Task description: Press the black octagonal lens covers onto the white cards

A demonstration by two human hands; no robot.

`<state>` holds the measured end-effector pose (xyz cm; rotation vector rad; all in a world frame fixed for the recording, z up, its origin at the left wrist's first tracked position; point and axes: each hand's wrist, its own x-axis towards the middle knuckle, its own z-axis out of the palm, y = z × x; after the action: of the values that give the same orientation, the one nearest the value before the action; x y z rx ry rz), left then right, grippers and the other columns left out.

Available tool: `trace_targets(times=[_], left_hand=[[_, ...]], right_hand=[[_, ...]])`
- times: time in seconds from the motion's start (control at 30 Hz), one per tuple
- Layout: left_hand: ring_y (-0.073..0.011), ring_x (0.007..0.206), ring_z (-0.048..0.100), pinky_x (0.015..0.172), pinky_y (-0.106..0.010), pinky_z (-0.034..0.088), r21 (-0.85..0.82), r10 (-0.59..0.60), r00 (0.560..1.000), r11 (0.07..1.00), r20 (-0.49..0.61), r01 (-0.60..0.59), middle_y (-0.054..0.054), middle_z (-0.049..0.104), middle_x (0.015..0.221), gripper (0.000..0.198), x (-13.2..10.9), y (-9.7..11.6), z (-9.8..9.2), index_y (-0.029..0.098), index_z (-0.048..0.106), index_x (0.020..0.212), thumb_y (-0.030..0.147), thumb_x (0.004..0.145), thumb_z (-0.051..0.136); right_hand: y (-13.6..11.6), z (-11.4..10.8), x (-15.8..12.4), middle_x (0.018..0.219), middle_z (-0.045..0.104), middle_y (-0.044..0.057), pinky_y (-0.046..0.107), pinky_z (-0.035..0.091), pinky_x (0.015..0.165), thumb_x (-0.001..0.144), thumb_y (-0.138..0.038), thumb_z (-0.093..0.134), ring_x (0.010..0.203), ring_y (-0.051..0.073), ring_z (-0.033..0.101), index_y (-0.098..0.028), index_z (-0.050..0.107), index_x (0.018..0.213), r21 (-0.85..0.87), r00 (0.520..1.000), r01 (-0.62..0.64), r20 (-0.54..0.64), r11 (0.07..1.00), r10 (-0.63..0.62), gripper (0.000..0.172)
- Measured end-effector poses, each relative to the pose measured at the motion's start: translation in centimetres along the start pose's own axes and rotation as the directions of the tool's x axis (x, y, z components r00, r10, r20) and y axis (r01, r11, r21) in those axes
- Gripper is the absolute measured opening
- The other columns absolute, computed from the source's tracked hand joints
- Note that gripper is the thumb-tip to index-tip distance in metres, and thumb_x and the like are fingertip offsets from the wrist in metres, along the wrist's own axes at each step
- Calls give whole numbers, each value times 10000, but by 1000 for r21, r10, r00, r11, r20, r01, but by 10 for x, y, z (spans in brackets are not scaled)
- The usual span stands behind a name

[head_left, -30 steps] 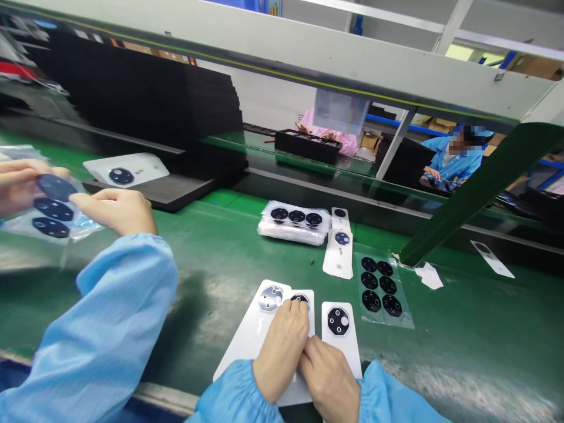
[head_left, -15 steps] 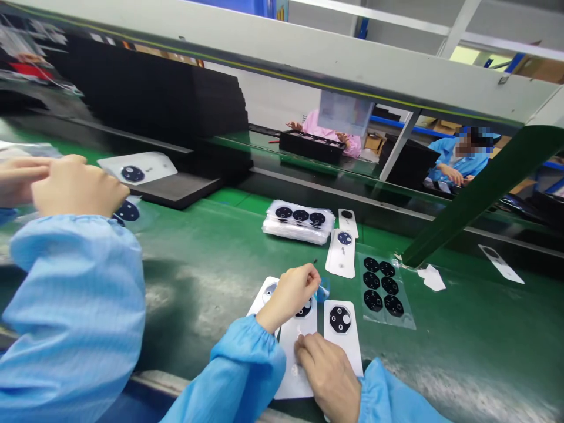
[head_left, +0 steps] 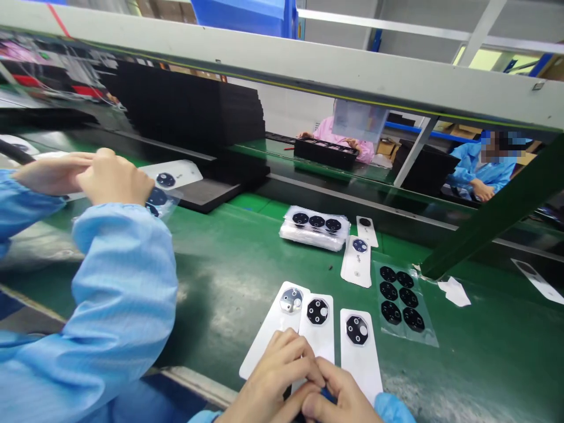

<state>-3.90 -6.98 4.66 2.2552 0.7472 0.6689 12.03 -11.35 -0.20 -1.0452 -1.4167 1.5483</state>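
My left hand (head_left: 284, 379) and my right hand (head_left: 341, 390) meet low in the view, fingers closed together around a small blue piece of film (head_left: 328, 395), mostly hidden by them. Just beyond lie three white phone-back-shaped panels: a middle panel (head_left: 324, 343) partly under my hands, a left panel (head_left: 264, 346) set at a slant, and a right panel (head_left: 359, 364). The middle and right ones bear black camera-lens stickers with ring cut-outs; the left one's disc looks silvery and shiny.
A clear sheet of black lens stickers (head_left: 403, 299) lies to the right, near a torn white paper (head_left: 453, 292). Farther back are a stack of sticker sheets (head_left: 315, 238) and a printed white panel (head_left: 356, 267). A green post (head_left: 489, 226) slants upward. At left, a co-worker's blue sleeve (head_left: 127, 282) reaches in.
My left hand has moved down and back from the middle panel's sticker to join my right hand, bringing the blue film along. The view has shifted, so things appear lower and farther right.
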Motion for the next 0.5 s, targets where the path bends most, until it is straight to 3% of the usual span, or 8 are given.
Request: trace_targets(times=[0.1, 0.23, 0.4, 0.5], left_hand=[[-144, 855, 542, 802, -248, 420, -1, -1, 999, 1000, 50, 1, 9, 631, 875, 193, 0, -11, -15, 251, 611, 935, 130, 879, 471], [-192, 925, 525, 806, -326, 391, 259, -78, 989, 960, -127, 109, -21, 633, 946, 176, 3, -44, -37, 221, 584, 967, 170, 901, 429], [-223, 937, 505, 798, -385, 335, 508, -41, 977, 849, -210, 145, -20, 646, 941, 177, 15, -71, -39, 216, 593, 874, 129, 889, 439], [-218, 975, 510, 840, -397, 308, 506, 27, 985, 860, -173, 65, 9, 661, 973, 209, 17, -64, -20, 249, 599, 900, 93, 869, 464]], right_hand=[[-2, -8, 0, 781, 634, 43, 305, 463, 702, 867, -592, 391, 757, 199, 598, -186, 640, 865, -304, 996, -13, -93, 953, -16, 476], [-20, -50, 4, 801, 624, 26, 291, 459, 713, 954, -307, 314, 766, 177, 598, -244, 615, 1036, -711, 952, -122, -280, 692, -120, 318], [-29, -84, 20, 863, 525, 31, 238, 417, 579, 833, -32, 361, 679, 143, 538, -231, 614, 936, -979, 956, 8, -52, 205, -288, 338], [-26, -85, 27, 832, 498, 24, 234, 387, 574, 796, -3, 411, 659, 138, 492, -233, 638, 875, -995, 943, 66, 39, 71, -331, 333]])
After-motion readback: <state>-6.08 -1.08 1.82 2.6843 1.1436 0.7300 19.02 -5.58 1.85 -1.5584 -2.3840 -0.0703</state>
